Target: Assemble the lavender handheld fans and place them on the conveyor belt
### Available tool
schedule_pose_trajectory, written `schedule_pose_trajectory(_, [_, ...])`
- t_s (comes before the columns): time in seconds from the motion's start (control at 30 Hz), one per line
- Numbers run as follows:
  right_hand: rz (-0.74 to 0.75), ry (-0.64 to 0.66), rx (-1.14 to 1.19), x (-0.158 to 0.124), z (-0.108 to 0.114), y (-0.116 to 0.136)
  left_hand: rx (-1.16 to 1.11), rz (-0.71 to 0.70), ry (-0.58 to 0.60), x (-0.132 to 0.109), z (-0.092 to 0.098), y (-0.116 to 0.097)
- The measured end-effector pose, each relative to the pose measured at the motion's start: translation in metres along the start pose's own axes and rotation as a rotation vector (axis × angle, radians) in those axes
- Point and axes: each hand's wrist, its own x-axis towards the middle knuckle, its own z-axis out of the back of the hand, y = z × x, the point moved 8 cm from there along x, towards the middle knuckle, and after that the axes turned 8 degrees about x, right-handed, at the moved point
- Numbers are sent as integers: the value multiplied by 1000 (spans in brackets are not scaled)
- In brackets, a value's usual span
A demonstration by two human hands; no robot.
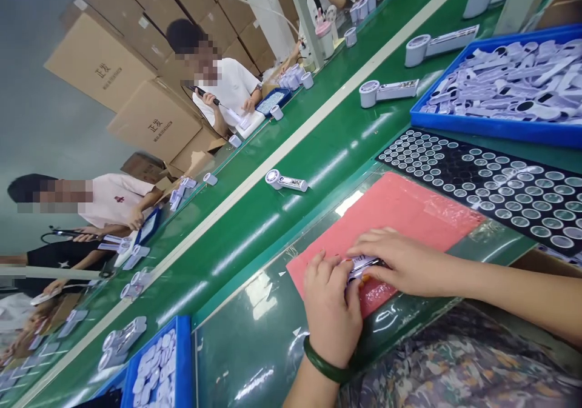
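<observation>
In the head view my left hand [328, 302], with a dark green bangle on its wrist, curls round one end of a lavender handheld fan part [362, 267]. From the other side my right hand [398, 261] grips the same part, its fingers laid over the top. The part lies on a pink-red sheet [422, 205] on the green worktop; much of it is hidden beneath my fingers. Dark lettering and a shiny strip show on the piece between the hands.
Right of me stand a blue tray [482, 130] of lavender parts and a black sheet of round discs [500, 190]. A blue bin [184, 359] of small pale pieces sits at lower left. Handheld fans [285, 180] lie on the green conveyor [245, 220]; people work across it.
</observation>
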Motion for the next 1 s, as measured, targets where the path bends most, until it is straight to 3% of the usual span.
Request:
schedule_pose_trajectory(0.1, [22,-10,-39,3,-3,0,-8,1,-25,2,-1,-1])
schedule_pose_trajectory(0.23, [39,-7,5,1,-2,-1,88,-21,51,6,-2,-4])
schedule_pose_trajectory(0.33, [38,-77,33,-12,15,-4,262,-61,120,10,-1,-3])
schedule_pose_trajectory(0.4, [34,-165,-21,-23,40,-8,347,-99,185,19,2,10])
schedule_pose_trajectory(0.5, [3,-322,-164,-44,94,-18,529,-151,233,55,14,59])
schedule_pose_trajectory(0.63, [-181,-560,-368,-71,185,-45,925,-58,139,129,37,154])
schedule_pose_trajectory(0.7, [-311,-635,-528,-75,226,-62,1004,62,207,153,35,196])
schedule_pose_trajectory(0.77, [-412,-659,-671,-69,258,-78,995,132,283,160,25,219])
schedule_pose_trajectory(0.87, [-469,-676,-760,-47,291,-98,928,57,234,143,11,207])
schedule_pose_trajectory(1.0, [-498,-733,-747,-25,313,-107,698,-158,156,72,7,153])
